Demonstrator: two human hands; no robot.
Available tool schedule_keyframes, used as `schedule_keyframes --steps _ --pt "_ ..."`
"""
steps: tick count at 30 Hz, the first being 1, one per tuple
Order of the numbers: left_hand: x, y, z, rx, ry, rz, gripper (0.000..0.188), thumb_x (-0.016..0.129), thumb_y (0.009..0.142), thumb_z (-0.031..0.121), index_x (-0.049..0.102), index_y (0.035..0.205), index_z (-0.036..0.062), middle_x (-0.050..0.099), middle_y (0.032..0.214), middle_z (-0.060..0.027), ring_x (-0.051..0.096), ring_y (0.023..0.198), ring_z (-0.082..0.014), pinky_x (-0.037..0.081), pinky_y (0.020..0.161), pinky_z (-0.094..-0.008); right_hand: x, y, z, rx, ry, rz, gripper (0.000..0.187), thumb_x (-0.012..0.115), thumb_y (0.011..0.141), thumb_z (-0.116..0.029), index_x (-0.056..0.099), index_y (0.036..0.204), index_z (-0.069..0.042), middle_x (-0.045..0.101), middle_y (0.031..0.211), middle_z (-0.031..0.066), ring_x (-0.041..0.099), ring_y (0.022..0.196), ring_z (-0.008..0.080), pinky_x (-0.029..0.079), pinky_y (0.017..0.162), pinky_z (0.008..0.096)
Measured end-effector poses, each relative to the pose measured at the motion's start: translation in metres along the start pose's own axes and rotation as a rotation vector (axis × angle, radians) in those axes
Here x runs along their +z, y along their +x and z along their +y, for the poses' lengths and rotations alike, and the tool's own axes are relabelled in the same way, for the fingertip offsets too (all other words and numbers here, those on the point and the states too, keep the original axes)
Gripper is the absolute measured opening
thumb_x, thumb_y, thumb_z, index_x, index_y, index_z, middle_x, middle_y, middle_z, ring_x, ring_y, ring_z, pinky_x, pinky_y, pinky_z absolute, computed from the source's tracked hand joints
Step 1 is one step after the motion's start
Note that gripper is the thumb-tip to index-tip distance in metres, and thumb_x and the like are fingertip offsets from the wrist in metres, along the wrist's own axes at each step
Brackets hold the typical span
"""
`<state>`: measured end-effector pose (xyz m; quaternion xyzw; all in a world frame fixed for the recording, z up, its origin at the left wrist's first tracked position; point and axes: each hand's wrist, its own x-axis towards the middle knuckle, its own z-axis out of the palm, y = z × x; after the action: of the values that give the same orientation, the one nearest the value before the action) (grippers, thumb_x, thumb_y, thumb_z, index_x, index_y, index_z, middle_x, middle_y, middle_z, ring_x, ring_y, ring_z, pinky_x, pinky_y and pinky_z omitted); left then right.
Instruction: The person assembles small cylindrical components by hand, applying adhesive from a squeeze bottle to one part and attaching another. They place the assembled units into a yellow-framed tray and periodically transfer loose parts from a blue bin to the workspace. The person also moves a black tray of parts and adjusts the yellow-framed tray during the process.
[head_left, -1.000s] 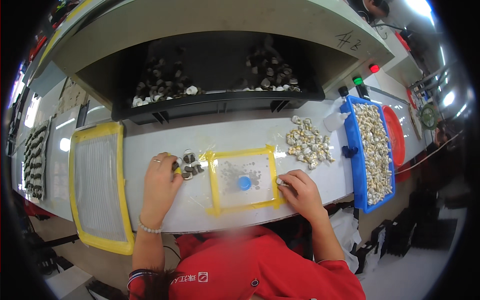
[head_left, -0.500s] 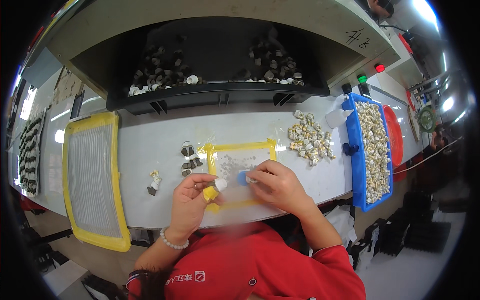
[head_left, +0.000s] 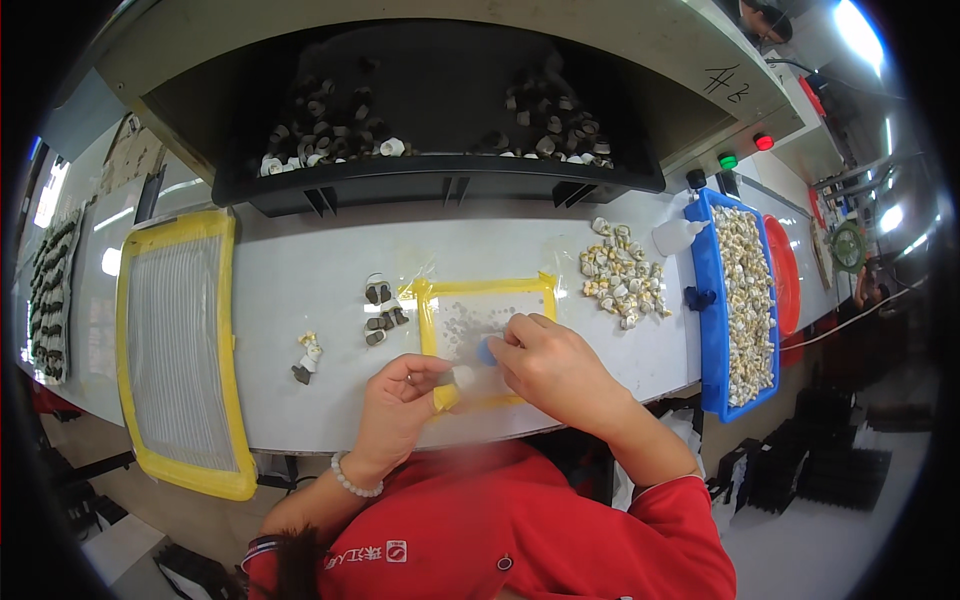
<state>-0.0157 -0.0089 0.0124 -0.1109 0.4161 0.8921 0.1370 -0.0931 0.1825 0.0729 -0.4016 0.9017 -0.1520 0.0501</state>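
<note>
- The left hand (head_left: 400,410) pinches a small pale part (head_left: 462,376) between thumb and finger, over the near edge of the yellow-framed pad (head_left: 488,285).
- The right hand (head_left: 550,365) is closed on a blue-tipped tool (head_left: 487,351), touching that part.
- A slip could likely drop the part off the table (head_left: 300,270), or knock the dark pieces (head_left: 380,310) nearby.

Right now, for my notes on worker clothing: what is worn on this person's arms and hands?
Both hands, left and right, are bare, without gloves. The left wrist carries a pale bead bracelet. Red short sleeves leave both forearms uncovered.
</note>
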Motion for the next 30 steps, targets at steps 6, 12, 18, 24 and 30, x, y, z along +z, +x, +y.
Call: schedule_keyframes --steps 6,12,18,24,30 --pt "-0.003 -0.001 -0.005 0.026 0.046 0.012 0.023 0.06 0.084 -0.006 0.053 0.106 -0.002 0.063 0.097 -0.0158 0.066 0.081 -0.0231 0.056 0.07 -0.032 -0.001 0.005 -0.006 -0.012 -0.052 -0.025 0.021 0.063 0.067 -0.001 0.061 0.088 0.0 0.051 0.077 0.0106 0.057 0.072 0.0257 0.05 0.063 0.0356" --pt "-0.002 -0.001 -0.004 0.029 0.021 0.004 0.024 0.06 0.084 -0.006 0.053 0.106 -0.0022 0.063 0.097 -0.0164 0.066 0.082 -0.0235 0.056 0.071 -0.0322 0.002 -0.001 0.002 0.018 0.079 0.055 0.024 0.067 0.069 -0.002 0.065 0.093 0.001 0.055 0.08 0.0102 0.058 0.072 0.0252 0.051 0.064 0.0339" --pt "-0.002 -0.001 -0.005 0.034 0.04 0.024 0.024 0.06 0.084 -0.006 0.053 0.106 -0.0024 0.064 0.094 -0.0164 0.066 0.082 -0.0243 0.056 0.07 -0.0328 0.006 -0.009 0.002 0.179 0.35 0.169 0.028 0.066 0.073 0.002 0.066 0.101 0.0 0.06 0.089 0.0103 0.061 0.076 0.0204 0.05 0.066 0.0302" --pt "0.0 -0.002 -0.005 0.046 0.058 0.014 0.022 0.06 0.084 -0.005 0.055 0.105 -0.0033 0.065 0.093 -0.0165 0.067 0.081 -0.0243 0.056 0.071 -0.0326 0.014 -0.024 0.002 0.314 0.706 0.138 0.028 0.064 0.079 0.002 0.064 0.107 0.002 0.061 0.097 0.0098 0.057 0.082 0.0147 0.046 0.071 0.025" --pt "0.0 -0.003 -0.005 0.04 0.055 0.008 0.021 0.062 0.083 -0.004 0.058 0.104 -0.005 0.065 0.095 -0.0166 0.067 0.083 -0.0246 0.057 0.073 -0.0335 0.023 -0.034 -0.003 0.38 1.048 0.156 0.025 0.063 0.083 0.0 0.063 0.107 0.003 0.059 0.1 0.0088 0.053 0.085 0.0126 0.044 0.072 0.0239"
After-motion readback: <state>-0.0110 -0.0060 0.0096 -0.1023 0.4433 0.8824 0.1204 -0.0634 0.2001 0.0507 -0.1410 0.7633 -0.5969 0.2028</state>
